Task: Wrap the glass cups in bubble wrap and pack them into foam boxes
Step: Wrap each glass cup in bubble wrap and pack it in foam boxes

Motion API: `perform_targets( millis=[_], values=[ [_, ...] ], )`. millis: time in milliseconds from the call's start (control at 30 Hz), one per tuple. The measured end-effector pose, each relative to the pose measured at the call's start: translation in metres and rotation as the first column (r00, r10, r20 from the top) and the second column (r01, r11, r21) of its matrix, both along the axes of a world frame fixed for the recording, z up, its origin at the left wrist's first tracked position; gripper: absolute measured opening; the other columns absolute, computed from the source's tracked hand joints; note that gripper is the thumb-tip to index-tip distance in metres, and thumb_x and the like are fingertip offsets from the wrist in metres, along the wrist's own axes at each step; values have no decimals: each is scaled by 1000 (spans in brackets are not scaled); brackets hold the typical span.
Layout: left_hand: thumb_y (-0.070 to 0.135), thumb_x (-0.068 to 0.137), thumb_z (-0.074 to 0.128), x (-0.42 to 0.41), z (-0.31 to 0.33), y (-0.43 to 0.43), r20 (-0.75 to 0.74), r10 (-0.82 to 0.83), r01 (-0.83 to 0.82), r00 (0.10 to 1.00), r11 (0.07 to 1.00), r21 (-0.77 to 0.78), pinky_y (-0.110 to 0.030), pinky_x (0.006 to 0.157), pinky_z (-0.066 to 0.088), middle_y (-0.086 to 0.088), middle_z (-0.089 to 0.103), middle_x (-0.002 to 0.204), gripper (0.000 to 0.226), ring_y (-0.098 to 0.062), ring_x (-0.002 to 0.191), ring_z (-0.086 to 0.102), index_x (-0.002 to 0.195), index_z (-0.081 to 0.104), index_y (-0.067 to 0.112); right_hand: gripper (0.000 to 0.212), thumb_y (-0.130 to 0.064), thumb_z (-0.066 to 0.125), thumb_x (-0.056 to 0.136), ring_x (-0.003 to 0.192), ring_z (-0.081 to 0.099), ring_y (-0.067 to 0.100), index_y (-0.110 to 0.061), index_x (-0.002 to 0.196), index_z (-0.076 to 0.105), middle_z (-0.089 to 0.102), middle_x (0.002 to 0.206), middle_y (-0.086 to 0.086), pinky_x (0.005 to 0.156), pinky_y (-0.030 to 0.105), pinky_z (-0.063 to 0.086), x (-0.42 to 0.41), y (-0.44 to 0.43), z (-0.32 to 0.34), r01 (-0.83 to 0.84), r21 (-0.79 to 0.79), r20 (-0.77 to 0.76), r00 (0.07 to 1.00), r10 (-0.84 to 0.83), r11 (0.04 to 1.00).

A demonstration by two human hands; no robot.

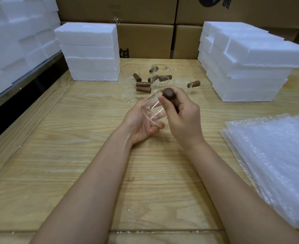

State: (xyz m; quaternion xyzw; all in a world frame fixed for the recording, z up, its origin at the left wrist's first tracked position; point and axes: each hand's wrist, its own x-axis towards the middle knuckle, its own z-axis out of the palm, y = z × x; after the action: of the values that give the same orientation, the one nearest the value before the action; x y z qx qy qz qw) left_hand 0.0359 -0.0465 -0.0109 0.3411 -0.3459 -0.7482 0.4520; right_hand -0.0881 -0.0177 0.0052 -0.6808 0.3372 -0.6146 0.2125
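1 glass cup (153, 110) being held in 2 hands above the table (92, 164), not yet wrapped.

The right hand (182, 117) is curling its fingers tightly round the cup's brown wooden handle (169, 95), probably to steer the cup, while the left hand (139, 127) is cradling the clear body from below with bent fingers, taking its weight and sparing the thin wall any squeeze. The cup is lying tilted between the palms, near the middle of the table. Just behind it, the other cups (127, 88) are standing and lying in a loose cluster within reach. The bubble wrap (275, 155) sheets are lying stacked at the right, close to the handle hand. Foam boxes (88, 50) are piled at the back on both sides, with cardboard cartons (145, 41) behind them.
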Motion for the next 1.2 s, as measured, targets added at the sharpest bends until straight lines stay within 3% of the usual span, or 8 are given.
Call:
perform_targets(
  millis=[167, 267, 333, 500, 667, 900, 1067, 1200],
  values=[
    [39, 103, 23, -1, -1, 1, -59, -24, 20, 998, 998, -54, -20, 42, 42, -10, 71, 83, 43, -18, 48, 59, 122, 51, 12, 8, -26, 53, 92, 61, 52, 32, -23, 86, 57, 58, 72, 18, 56, 37, 44, 4, 4, 3, 36, 71, 42, 998, -39, 997],
    [44, 104, 22, -4, -1, 2, -60, 2, -6, 998, 998, -68, -20, 44, 44, -11, 71, 85, 46, -18, 46, 60, 133, 44, 16, 17, -26, 48, 93, 63, 54, 23, -27, 78, 55, 59, 68, 2, 60, 38, 45, 5, 3, 6, 50, 119, 119, 991, -64, 992],
    [49, 103, 25, -6, -1, 3, -44, 48, -52, 998, 996, -79, -20, 44, 44, -14, 68, 98, 50, -19, 49, 61, 137, 43, 17, 24, -27, 44, 95, 56, 50, 5, -24, 74, 56, 57, 61, -11, 54, 26, 43, 4, 0, 5, 36, 163, 194, 979, -68, 986],
    [57, 89, 42, -10, -1, 6, 18, 169, -163, 985, 969, -187, -24, 49, 47, -9, 71, 98, 66, -25, 61, 66, 141, 39, 16, 38, -30, 35, 97, 49, 51, 0, -17, 71, 59, 63, 70, 7, 51, 13, 38, -4, -9, 3, 6, 252, 361, 927, -99, 968],
    [54, 76, 70, -13, 4, 12, 57, 247, -223, 967, 935, -275, -23, 53, 49, -7, 64, 124, 61, -28, 79, 67, 123, 54, 18, 39, -27, 35, 99, 49, 54, -1, -21, 68, 59, 67, 72, 4, 56, 21, 38, -10, -15, 0, 118, 339, 356, 902, -244, 933],
    [10, 81, 71, -11, 0, 12, -8, 195, -184, 981, 914, -362, -29, 77, 53, 10, 68, 114, 47, -30, 100, 61, 124, 53, 19, 37, -24, 37, 97, 61, 53, 9, -24, 66, 59, 68, 61, -13, 66, 31, 41, -15, -20, 0, 264, 442, 272, 872, -408, 858],
    [-4, 68, 71, -10, -2, 13, 54, 166, -124, 985, 883, -452, -35, 97, 46, 3, 57, 130, 58, -28, 115, 57, 116, 55, 25, 38, -19, 37, 95, 54, 43, 14, -21, 62, 56, 66, 67, 0, 63, 32, 34, -21, -26, -3, 211, 567, 270, 865, -422, 796],
    [-8, 61, 75, -10, -3, 13, 87, 158, -96, 984, 869, -486, -32, 99, 47, 5, 55, 133, 86, -16, 119, 56, 133, 45, 29, 35, -14, 36, 91, 55, 42, 13, -18, 62, 55, 65, 71, 7, 59, 29, 32, -21, -27, -8, 160, 613, 312, 851, -423, 774]
  ],
)
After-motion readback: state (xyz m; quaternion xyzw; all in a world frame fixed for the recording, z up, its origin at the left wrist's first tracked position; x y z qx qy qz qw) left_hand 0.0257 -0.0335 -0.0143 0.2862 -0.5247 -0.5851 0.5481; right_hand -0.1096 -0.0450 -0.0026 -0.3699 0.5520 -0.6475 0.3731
